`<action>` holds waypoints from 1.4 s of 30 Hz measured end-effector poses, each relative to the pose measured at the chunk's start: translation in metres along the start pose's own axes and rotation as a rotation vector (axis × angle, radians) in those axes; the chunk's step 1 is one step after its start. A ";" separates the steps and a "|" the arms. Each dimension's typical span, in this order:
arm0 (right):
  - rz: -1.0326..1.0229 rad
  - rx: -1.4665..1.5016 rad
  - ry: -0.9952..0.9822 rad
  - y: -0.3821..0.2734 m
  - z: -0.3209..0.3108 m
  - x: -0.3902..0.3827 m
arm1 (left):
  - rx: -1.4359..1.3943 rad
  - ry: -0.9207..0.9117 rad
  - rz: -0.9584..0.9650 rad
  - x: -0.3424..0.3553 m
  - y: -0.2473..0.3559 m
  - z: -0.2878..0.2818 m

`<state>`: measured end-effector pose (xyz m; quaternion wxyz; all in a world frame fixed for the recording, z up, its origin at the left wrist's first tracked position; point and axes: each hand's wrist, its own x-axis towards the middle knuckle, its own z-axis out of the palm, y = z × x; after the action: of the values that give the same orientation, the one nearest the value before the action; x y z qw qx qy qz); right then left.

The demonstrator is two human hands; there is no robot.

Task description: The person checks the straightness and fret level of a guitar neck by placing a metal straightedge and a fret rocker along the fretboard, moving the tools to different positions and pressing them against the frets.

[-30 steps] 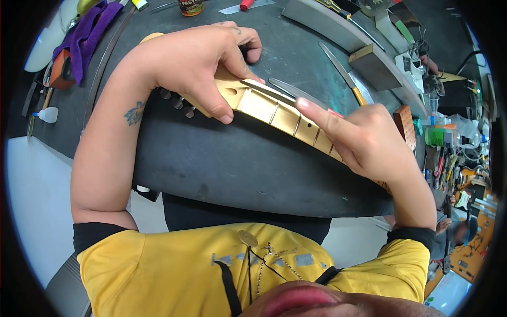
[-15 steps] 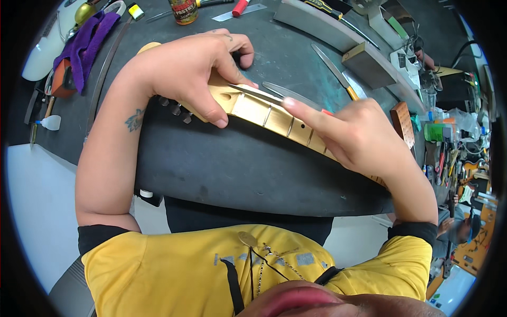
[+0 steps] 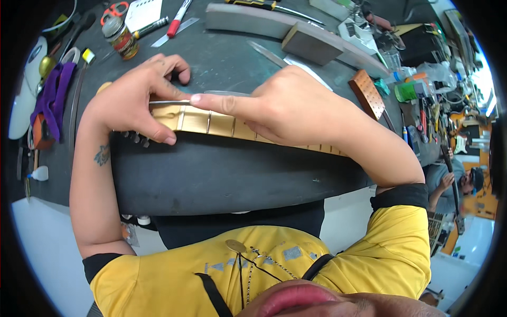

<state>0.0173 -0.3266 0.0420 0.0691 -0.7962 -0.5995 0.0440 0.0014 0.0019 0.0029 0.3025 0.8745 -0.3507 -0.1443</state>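
A pale wooden guitar neck [image 3: 194, 120] with metal frets lies across the bench in front of me. My left hand [image 3: 132, 95] is closed around its headstock end, thumb on the near side and fingers on the far side. Tuning pegs [image 3: 136, 138] stick out below that hand. My right hand [image 3: 296, 108] grips a slim metal file [image 3: 171, 101], its index finger stretched along the top. The file lies along the neck's far edge, its front end reaching in by my left hand. The right palm hides its handle.
Beyond the neck lie a knife [image 3: 266, 53], a long grey beam [image 3: 248, 22] and a grey block [image 3: 311, 43]. A jar [image 3: 121, 38], a red marker [image 3: 179, 18] and a purple cloth [image 3: 53, 95] are at the left. A drilled wooden block [image 3: 367, 95] stands right. Another person [image 3: 454, 179] is far right.
My right hand has slid the file along the neck toward my left hand. My left hand keeps its hold. The whole view has shifted, so the bench things appear further left.
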 end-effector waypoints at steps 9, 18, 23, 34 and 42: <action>0.500 0.079 0.057 0.038 -0.023 -0.082 | 0.018 -0.025 -0.033 0.003 0.003 -0.004; 0.788 0.030 0.245 0.052 0.012 -0.093 | -0.156 -0.073 -0.063 0.006 0.018 -0.010; 1.021 -0.012 0.078 0.075 0.019 -0.086 | 0.000 0.034 0.018 0.005 0.034 0.001; 1.011 0.100 0.104 0.057 -0.004 -0.093 | 0.057 0.189 -0.055 -0.004 0.040 -0.002; 0.654 0.492 0.487 -0.010 -0.001 0.012 | -0.208 0.143 -0.231 -0.007 0.035 -0.009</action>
<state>0.0110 -0.3126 0.0451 0.3765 -0.8904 -0.2554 0.0163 -0.0173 -0.0093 0.0324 0.3971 0.8809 -0.2085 -0.1512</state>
